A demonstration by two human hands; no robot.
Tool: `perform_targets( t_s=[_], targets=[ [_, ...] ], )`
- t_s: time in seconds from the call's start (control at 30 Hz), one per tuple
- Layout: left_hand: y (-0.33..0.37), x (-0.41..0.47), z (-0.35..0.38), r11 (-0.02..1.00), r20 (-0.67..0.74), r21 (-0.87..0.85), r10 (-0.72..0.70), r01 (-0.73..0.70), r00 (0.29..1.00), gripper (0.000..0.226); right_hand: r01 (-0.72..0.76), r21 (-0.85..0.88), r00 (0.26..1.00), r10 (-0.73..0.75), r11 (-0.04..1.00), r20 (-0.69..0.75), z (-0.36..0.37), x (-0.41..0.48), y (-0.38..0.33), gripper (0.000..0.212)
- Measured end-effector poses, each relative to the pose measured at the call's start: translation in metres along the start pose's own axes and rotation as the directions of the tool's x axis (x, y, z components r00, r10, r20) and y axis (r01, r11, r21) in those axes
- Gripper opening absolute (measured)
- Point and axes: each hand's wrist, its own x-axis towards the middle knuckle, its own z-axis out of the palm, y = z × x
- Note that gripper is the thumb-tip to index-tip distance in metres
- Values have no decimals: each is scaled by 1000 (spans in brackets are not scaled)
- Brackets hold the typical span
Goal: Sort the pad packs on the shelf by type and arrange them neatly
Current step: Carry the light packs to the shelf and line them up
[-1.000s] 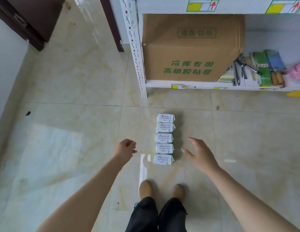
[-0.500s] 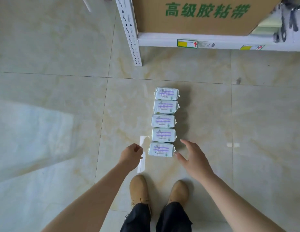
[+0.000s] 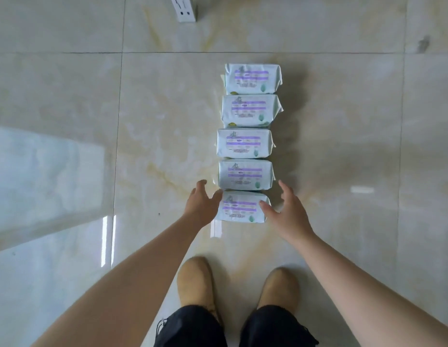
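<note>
Whereas 0.5 s earlier the left hand [image 3: 201, 205] was loosely curled, its fingers are now spread, like those of the right hand [image 3: 290, 211]; neither grips anything. Both flank the nearest pack [image 3: 240, 207], L and R ends, thumbs at its corners; contact can't be told. The row [image 3: 244, 142] of five packs lies end-on, pack against pack, on the tiled floor [image 3: 67, 96]. View has closed in: of the shelf only a post foot [image 3: 184, 8] shows. Tan shoes [image 3: 195, 281] below.

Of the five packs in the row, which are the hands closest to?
The pack at the row's near end, by the shoes: left hand and right hand flank its ends. The other four packs lie beyond it.
</note>
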Motion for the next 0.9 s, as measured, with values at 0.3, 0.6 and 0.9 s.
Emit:
perform_targets(
  t_s=[0.3, 0.6, 0.9],
  targets=[
    [11, 44, 39, 916, 121, -387, -69, 112, 990, 60, -276, 453, 958, 208, 848, 195, 32, 58, 24, 79],
    [-3, 45, 40, 844, 253, -497, -82, 202, 964, 45, -365, 538, 921, 211, 759, 328, 29, 60, 10, 27],
    [-6, 11, 24, 824, 177, -545, -68, 155, 982, 26, -291, 530, 940, 136, 797, 313, 13, 25, -13, 33]
  ],
)
